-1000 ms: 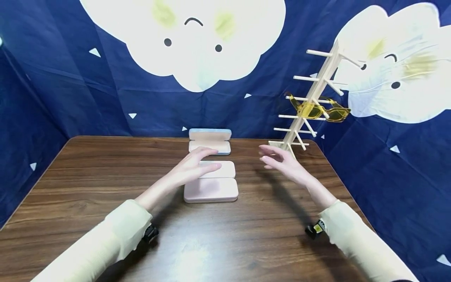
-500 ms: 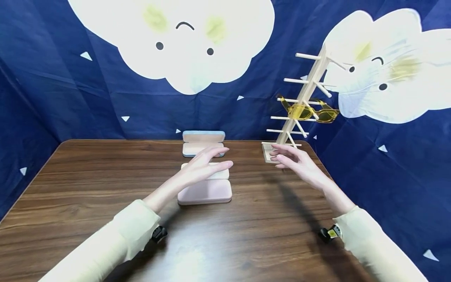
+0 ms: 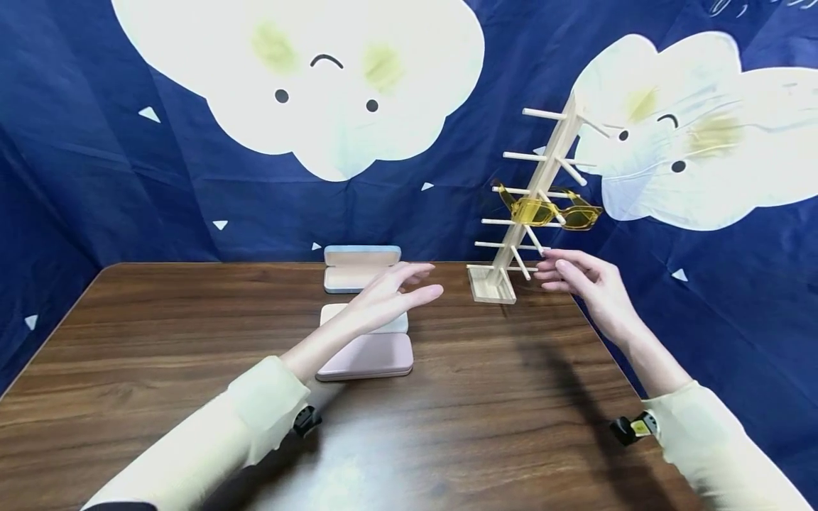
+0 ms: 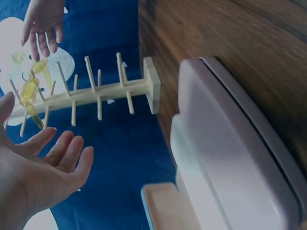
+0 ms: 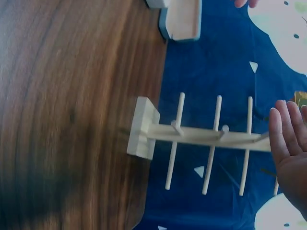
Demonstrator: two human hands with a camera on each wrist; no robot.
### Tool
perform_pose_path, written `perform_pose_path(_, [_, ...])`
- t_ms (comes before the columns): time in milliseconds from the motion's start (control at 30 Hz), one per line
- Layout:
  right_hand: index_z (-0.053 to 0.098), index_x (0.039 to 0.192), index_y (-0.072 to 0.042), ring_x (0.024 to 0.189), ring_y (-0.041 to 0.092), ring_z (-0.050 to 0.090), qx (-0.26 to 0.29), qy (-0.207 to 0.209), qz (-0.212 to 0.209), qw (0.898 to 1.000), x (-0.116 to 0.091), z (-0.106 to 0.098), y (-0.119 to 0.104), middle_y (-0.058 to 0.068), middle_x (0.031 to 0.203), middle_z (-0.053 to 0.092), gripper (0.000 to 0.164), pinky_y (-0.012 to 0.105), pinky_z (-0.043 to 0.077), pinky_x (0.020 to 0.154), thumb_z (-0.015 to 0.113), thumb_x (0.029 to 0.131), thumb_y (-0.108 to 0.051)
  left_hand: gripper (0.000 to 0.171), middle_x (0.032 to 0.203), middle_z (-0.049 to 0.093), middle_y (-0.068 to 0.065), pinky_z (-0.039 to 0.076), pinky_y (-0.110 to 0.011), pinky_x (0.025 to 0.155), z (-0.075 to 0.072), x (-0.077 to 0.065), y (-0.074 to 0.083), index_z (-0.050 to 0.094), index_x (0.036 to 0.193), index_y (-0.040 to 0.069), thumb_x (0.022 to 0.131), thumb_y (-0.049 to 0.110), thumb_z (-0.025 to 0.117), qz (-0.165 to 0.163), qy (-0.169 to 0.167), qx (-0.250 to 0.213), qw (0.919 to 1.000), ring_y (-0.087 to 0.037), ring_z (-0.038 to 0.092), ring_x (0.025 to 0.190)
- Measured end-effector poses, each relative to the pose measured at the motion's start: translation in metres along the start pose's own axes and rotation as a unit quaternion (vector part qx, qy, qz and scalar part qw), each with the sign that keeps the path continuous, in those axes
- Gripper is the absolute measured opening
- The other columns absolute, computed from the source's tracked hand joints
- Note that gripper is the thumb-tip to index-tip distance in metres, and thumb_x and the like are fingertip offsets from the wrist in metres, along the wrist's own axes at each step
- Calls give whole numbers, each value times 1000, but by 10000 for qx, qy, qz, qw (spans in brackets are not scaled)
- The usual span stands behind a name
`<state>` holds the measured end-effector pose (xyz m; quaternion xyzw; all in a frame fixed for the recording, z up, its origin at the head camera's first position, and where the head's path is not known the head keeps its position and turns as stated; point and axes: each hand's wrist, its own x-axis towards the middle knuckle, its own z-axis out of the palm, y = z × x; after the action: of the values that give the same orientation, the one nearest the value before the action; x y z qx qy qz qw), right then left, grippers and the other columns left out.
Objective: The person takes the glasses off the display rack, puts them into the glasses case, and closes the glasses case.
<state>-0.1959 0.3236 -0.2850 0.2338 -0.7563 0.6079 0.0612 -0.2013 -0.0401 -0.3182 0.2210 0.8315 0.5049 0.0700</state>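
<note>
Yellow-framed sunglasses [image 3: 537, 211] hang on the pegs of a wooden eyewear stand [image 3: 511, 245] at the back right. My right hand [image 3: 594, 287] is in the air beside the stand's lower pegs, below the sunglasses, its fingers loosely bent and holding nothing. Over the glasses cases hovers my left hand [image 3: 390, 301], fingers spread and nothing in them. Under that forearm lie a pink glasses case [image 3: 373, 355] and a white case [image 3: 395, 325] directly behind it. Farther back is a blue case [image 3: 361, 255] with its lid raised and a pale lining. In the left wrist view, the left palm [image 4: 43, 177] faces the stand.
The stand rises from a square wooden base [image 3: 491, 287] near the table's back right corner, its pegs sticking out several ways. A wood-grain table [image 3: 192, 341] spreads out in front. Behind it hangs a dark blue cloth [image 3: 268, 206] with white clouds.
My right hand has moved right, to beside the stand's lower pegs. The left hand has drifted slightly right over the cases. The head view has turned a little; the sunglasses stay on the stand.
</note>
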Motion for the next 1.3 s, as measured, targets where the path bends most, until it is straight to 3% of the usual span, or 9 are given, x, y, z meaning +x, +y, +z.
perform_pose_path(200, [56,133,14,101,18,77,477,112,-92,9988,0,-15,-2,6,110,78,34,30,62,85,49,108,-8,62,141,61,3,49,-46,110,8,11,12,56,146,29,94,61,63,-18,128,72,9999,-20,60,132])
perform_pose_path(567, [66,118,9,93,18,78,693,550,-191,9959,2,-38,-8,8,103,80,26,28,63,81,49,108,-8,57,138,65,1,49,-42,109,19,38,41,60,141,24,97,58,61,219,225,239,9992,-15,62,127])
perform_pose_path(867, [71,103,1,84,16,79,644,1205,128,9905,14,-54,-12,6,94,80,21,25,63,75,57,106,-14,54,129,70,2,50,-38,106,25,55,51,63,138,21,97,57,60,134,347,64,9993,-14,64,122])
perform_pose_path(1167, [70,97,-1,79,12,79,649,1637,350,9838,24,-69,-11,2,88,79,20,23,62,70,61,104,-17,55,134,70,0,47,-40,112,24,71,60,65,135,22,98,61,56,-8,455,-87,9989,-16,61,132])
perform_pose_path(1300, [70,95,-4,78,10,78,481,1803,569,9808,28,-73,-12,-1,86,79,20,22,62,69,62,104,-20,53,130,73,0,48,-39,108,23,79,62,67,132,22,98,61,56,-52,512,-180,9985,-16,63,127])
